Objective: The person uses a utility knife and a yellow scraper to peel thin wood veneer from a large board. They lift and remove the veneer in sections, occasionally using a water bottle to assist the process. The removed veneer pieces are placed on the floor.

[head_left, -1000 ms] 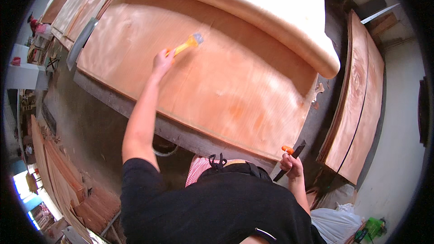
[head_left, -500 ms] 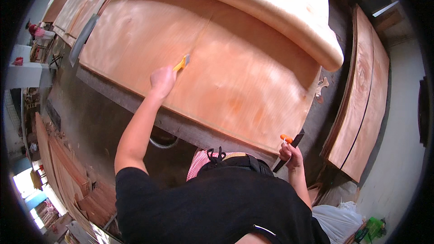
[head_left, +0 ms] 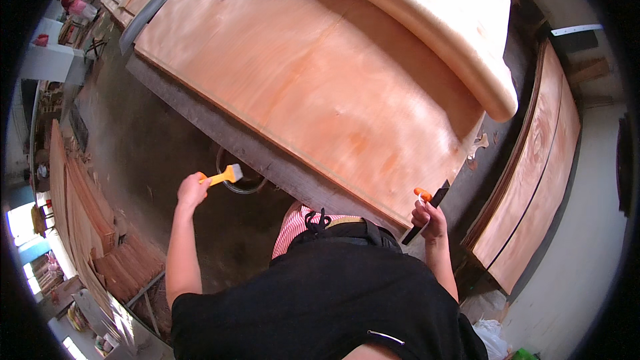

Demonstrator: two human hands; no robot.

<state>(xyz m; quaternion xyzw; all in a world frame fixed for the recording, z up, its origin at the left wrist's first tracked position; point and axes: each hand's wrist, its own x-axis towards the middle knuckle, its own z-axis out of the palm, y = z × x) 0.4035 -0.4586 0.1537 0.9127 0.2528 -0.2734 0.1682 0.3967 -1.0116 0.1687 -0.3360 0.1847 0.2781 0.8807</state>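
I see left hand (head_left: pixel 193 191) gripping brush (head_left: pixel 220 177), off the near edge of the sheet (head_left: pixel 240 47) | right hand (head_left: pixel 429 220) clutching black tool (head_left: pixel 438 195) | sheet streaked, top sheet (head_left: pixel 433 0) curled back; remainder I can't tell

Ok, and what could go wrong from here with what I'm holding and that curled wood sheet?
The large, pale curled wood sheet has neither of your hands on it, so it might unroll over the flat reddish-tan wood sheet.
Your right hand grips both a long black flat tool and a small orange object; one could slip.
Your left hand holds the yellow-handled flat brush away from the flat sheet; if dropped, it might land on the floor.
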